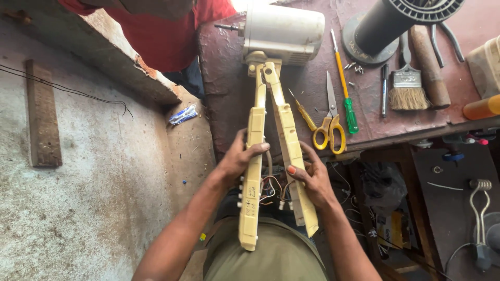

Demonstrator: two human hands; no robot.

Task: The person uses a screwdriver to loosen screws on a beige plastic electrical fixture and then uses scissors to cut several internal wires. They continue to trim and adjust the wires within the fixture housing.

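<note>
Two cream casing halves spread in a narrow V from the motor, which lies on the maroon bench. Left hand is wrapped round the left half, fingers curled over its top face, thumb underneath; firm grasp. Right hand clasps the right half from the outer side, thumb w/ orange nail pressed on the inner edge; also grasping. Both halves join at a hinge-like neck just below the motor; lower ends hang off the bench edge over the person's lap. Btwn the halves, approx at hand level, a bundle of thin wires (red, white, dark) shows; where each one ends is hard to tell.

Left half carries a row of small white buttons along its outer edge.

On the bench, right of the casing: small yellow screwdriver, yellow-handled scissors, longer screwdriver w/ yellow shaft and green grip, black pen, brush, wooden handle, black spool. A few loose screws near the spool base.

Another person in a red shirt stands at top, beyond the concrete ledge.
</note>
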